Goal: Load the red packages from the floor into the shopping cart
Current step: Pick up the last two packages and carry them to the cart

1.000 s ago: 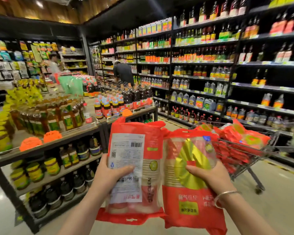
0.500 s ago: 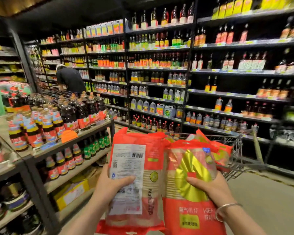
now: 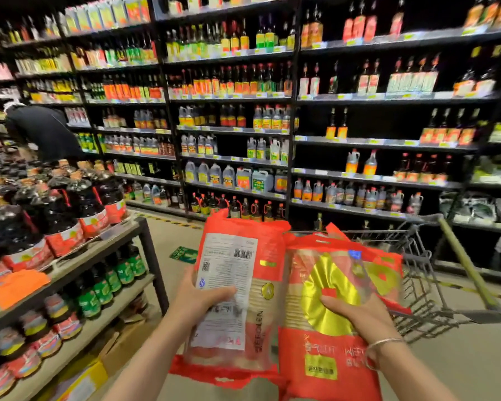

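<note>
Red packages, two in number, are held upright side by side in the near centre, their inner edges touching or overlapping. Left package (image 3: 237,293): back face toward the camera, white label with barcode, clear window below, red seal at top and bottom. Left hand (image 3: 198,298): grips this package by its left edge, thumb curled across the label, remaining fingers hidden behind. Right package (image 3: 327,314): front face toward the camera, gold disc on a clear panel, red lower band with a yellow tag. Right hand (image 3: 359,316): grips the right edge, thumb pressed over the gold disc, fingers out of sight behind; a thin bracelet (image 3: 383,342) circles the wrist. Cart (image 3: 425,285): wire basket standing on the floor to the right, just beyond the right package, with more red packs (image 3: 388,273) visible inside it against the near wall. Left foreground: a low rack (image 3: 122,235) carrying dark bottles (image 3: 81,204) with red labels on top and green-labelled bottles on the tier below. Far side: tall dark shelves (image 3: 235,96) stocked with bottles and jugs. Far left: a person (image 3: 45,131) in dark clothing bends toward the shelves.
</note>
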A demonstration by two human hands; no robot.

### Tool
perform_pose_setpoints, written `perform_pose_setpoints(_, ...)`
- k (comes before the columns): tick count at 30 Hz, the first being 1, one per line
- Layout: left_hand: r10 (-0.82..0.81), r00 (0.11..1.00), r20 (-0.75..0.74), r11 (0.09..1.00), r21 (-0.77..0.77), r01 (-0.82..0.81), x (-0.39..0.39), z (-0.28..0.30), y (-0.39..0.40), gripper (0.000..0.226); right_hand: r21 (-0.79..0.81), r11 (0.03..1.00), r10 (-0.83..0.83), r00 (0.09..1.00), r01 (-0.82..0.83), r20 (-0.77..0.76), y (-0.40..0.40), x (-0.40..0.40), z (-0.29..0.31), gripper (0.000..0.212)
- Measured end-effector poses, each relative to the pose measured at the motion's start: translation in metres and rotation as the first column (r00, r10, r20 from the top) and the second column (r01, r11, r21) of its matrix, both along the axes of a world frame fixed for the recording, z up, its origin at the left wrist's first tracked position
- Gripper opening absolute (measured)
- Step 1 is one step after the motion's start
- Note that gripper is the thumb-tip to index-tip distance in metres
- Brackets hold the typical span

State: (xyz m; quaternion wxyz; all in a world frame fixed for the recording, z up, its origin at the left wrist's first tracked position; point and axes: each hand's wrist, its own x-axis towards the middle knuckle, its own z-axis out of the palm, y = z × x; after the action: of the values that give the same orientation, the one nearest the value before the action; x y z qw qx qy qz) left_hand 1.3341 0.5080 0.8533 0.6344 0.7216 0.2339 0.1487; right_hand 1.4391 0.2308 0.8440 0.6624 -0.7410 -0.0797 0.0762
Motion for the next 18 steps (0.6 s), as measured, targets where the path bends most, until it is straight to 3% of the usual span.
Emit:
perform_pose_setpoints(3,-0.052,0.998,-0.027,0.997,0.052,0.054,0.063,0.0,0.033,0.081,-0.009,0.997,-0.073,0.997,0.073,-0.022,0.028,0.043,-0.004,0.047)
perform_pose_setpoints(7,-0.123,0.989,-0.078,0.991,0.045,0.126,0.145,-0.005,0.065,0.06,-0.002,0.984,-0.18,0.983,0.18,-0.036,0.063,0.097,-0.011,0.068)
perform_pose_setpoints(9,-0.148,0.983,-0.11,0.988,0.036,0.153,0.182,-0.013,0.076,0.048,-0.034,0.973,-0.229,0.973,0.228,-0.042,0.073,0.124,-0.015,0.061)
perform_pose_setpoints(12,-0.152,0.975,-0.16,0.986,0.041,0.161,0.238,-0.03,0.092,0.052,-0.083,0.951,-0.303,0.95,0.298,-0.068,0.088,0.163,-0.017,0.051)
perform_pose_setpoints(16,-0.138,0.972,-0.189,0.988,0.048,0.15,0.312,-0.053,0.104,0.045,-0.136,0.93,-0.353,0.932,0.34,-0.084,0.103,0.231,-0.043,0.07)
perform_pose_setpoints(18,-0.171,0.962,-0.214,0.983,0.034,0.183,0.349,-0.067,0.111,0.053,-0.161,0.927,-0.357,0.928,0.337,-0.111,0.108,0.272,-0.065,0.074)
